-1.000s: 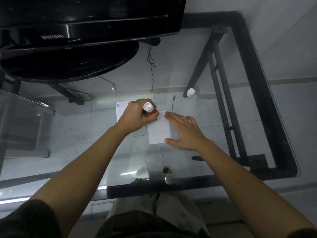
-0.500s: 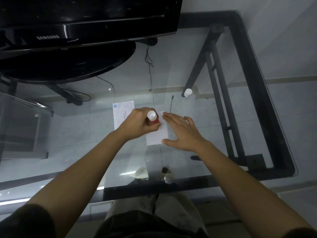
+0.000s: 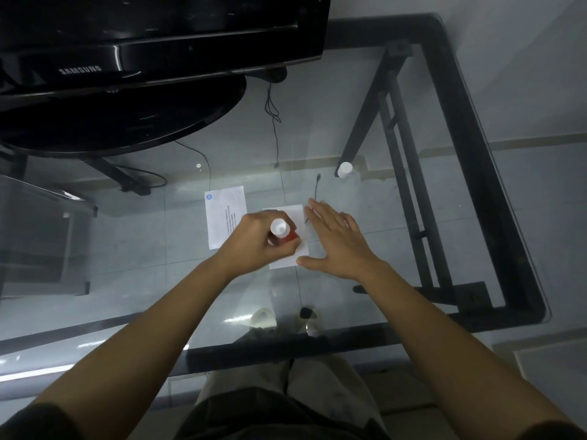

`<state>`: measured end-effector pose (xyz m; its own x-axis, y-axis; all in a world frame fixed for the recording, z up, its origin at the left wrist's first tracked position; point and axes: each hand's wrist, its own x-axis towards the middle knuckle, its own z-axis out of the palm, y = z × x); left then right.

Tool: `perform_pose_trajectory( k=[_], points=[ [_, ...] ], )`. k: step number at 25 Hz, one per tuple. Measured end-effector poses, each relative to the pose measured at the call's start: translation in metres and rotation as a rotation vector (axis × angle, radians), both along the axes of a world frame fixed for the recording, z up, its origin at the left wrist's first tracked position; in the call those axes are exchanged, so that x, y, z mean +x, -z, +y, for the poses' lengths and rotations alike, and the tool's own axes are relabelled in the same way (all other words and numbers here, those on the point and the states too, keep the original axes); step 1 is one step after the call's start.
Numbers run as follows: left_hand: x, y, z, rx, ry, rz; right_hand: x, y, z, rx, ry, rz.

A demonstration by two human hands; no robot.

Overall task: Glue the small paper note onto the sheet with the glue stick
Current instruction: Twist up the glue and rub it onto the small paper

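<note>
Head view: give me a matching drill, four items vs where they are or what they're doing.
Items:
1. glue stick
2. cap
3. right hand
4. printed sheet

States:
A. lies flat, left of the note, partly under the left hand
B. stands alone on the glass, far right of the papers
C. gripped in the left hand, over the note
D. open, pressed flat on the note's right edge

Pairs: 1-C, 2-B, 3-D, 4-A
</note>
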<state>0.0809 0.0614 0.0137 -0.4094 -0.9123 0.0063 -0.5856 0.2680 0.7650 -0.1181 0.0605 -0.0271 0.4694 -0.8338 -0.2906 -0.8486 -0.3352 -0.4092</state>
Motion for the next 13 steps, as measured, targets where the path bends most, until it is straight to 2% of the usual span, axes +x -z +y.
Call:
perform_pose_trajectory(
  k=[6,13],
  points=[
    [-0.003,0.003,-0.013,0.039,0.059,-0.076,-0.002,0.001,0.002,0.041,0.015,-0.025],
    [-0.001,-0.003,-0.057,-0.015,-0.085,-0.074,-0.001,0.002,0.003,0.039,0.038,-0.051]
  ],
)
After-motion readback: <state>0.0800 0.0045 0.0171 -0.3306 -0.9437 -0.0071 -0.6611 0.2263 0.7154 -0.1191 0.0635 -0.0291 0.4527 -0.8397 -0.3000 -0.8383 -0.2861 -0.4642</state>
